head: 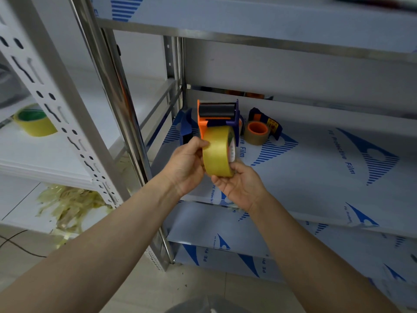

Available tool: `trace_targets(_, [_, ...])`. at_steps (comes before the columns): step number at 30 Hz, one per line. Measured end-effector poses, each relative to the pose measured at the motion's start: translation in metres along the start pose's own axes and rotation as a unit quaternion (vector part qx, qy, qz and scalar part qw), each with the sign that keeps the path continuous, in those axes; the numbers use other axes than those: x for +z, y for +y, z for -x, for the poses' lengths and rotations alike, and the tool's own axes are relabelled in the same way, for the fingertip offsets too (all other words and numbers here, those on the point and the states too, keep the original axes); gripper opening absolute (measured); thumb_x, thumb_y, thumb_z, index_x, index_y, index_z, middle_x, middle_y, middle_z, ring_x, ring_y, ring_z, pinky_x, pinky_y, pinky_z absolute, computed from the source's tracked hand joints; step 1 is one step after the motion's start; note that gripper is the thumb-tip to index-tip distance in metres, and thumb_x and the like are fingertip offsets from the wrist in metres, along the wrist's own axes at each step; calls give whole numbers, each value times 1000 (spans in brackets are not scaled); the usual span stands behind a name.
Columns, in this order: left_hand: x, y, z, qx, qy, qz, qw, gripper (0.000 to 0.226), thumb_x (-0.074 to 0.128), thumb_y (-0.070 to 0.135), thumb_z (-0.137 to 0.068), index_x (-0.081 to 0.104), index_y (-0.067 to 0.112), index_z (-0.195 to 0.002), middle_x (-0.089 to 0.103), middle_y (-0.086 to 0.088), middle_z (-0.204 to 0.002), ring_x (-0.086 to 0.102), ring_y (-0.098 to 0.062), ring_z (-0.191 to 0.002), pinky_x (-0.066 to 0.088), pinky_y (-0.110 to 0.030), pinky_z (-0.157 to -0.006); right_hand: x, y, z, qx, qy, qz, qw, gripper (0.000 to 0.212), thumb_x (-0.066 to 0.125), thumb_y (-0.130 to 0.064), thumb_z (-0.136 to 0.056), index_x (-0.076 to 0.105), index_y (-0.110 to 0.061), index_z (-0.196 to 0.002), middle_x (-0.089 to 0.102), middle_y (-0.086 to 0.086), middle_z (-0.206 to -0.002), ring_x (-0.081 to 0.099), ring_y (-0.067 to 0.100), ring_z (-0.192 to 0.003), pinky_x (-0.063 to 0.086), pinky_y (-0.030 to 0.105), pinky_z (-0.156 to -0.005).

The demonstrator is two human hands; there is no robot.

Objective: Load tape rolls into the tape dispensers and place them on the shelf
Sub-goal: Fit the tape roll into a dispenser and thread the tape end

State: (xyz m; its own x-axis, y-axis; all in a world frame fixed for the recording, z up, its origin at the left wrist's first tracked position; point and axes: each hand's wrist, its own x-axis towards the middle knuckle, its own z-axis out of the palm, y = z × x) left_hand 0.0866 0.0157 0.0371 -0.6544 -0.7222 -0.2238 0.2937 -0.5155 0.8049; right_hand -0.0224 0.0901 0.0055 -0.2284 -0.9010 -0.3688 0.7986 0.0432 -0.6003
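Note:
A yellowish tape roll [217, 151] is mounted in an orange and blue tape dispenser [216, 114] with a black roller, held just above the middle shelf [316, 177]. My left hand [186, 164] grips the roll from the left, thumb on its face. My right hand [239, 185] cups the roll from below and the right. Behind on the shelf lie a blue dispenser [186, 127] and another dispenser [268, 123] with a brown tape roll with an orange core [257, 132].
A white rack on the left carries a yellow tape roll with a green core [35, 122]. A heap of crumpled tape scraps [70, 204] lies on the floor below it. Steel uprights [126, 123] stand between the racks. Shelves wear blue-printed protective film.

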Motion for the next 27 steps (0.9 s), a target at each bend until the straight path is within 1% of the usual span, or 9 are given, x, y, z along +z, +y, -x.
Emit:
trace_targets(2, [3, 0, 1, 10, 0, 8, 1000, 17, 44, 6, -88, 55, 5, -101, 54, -14, -101, 53, -24, -91, 45, -34, -79, 1, -2, 3, -17, -5, 2, 1000, 25, 39, -5, -94, 58, -18, -105, 65, 13, -98, 63, 26, -84, 55, 26, -54])
trace_targets(5, [8, 2, 3, 18, -6, 6, 1000, 12, 45, 4, -88, 56, 5, -92, 57, -13, -96, 52, -25, -93, 44, -36, -82, 1, -5, 3, -40, -11, 24, 999, 29, 38, -4, -92, 57, -21, -106, 64, 11, -98, 62, 24, -80, 54, 26, -53])
trace_targets(7, [11, 3, 4, 16, -4, -5, 1000, 11, 46, 5, -89, 57, 6, -92, 58, -14, -99, 53, -27, -96, 43, -40, -89, 3, -6, 1, -53, -2, 45, 998, 29, 36, -3, -91, 55, -20, -104, 63, 10, -95, 61, 24, -77, 52, 26, -51])
trace_targets(10, [15, 4, 6, 8, -5, 8, 1000, 14, 47, 5, -89, 58, 4, -98, 57, -17, -108, 55, -29, -102, 41, -45, -102, 4, -5, -1, -46, 26, 53, 997, 24, 37, -9, -90, 54, -17, -104, 61, 9, -89, 58, 20, -71, 48, 24, -48])
trace_targets(12, [16, 4, 6, 5, -13, 32, 999, 17, 45, 4, -89, 58, 3, -100, 59, -16, -107, 57, -28, -101, 42, -45, -101, 7, -3, -2, -35, 47, 55, 997, 19, 44, -22, -92, 58, -15, -104, 63, 7, -85, 59, 18, -67, 46, 23, -47])
trace_targets(15, [16, 4, 5, 7, -36, 43, 998, 23, 42, 1, -89, 56, -1, -107, 58, -18, -109, 57, -29, -102, 43, -44, -100, 13, -1, -4, -30, 84, 51, 995, 29, 45, -40, -95, 60, -17, -106, 65, 6, -82, 60, 15, -61, 42, 21, -43])
trace_targets(18, [12, 2, 1, 9, -53, 44, 998, 38, 42, 1, -87, 49, -4, -124, 53, -23, -123, 52, -34, -115, 39, -48, -105, 15, 2, -7, -44, 115, 62, 990, 36, 39, -43, -98, 54, -19, -121, 63, 6, -82, 58, 16, -59, 41, 21, -42])
trace_targets(21, [11, 0, -2, 10, -42, 48, 998, 48, 44, 1, -84, 45, -6, -131, 48, -28, -135, 46, -40, -127, 36, -53, -107, 16, 0, -8, -60, 132, 81, 986, 37, 39, -43, -99, 52, -21, -124, 62, 6, -83, 56, 16, -60, 40, 20, -42])
trace_targets(27, [20, 2, 0, 17, -9, 34, 999, 39, 40, -2, -81, 51, -4, -118, 52, -24, -115, 52, -37, -110, 36, -55, -106, 15, 4, -11, -81, 155, 84, 981, 32, 37, -42, -99, 52, -24, -122, 61, 5, -82, 54, 17, -58, 37, 22, -42])
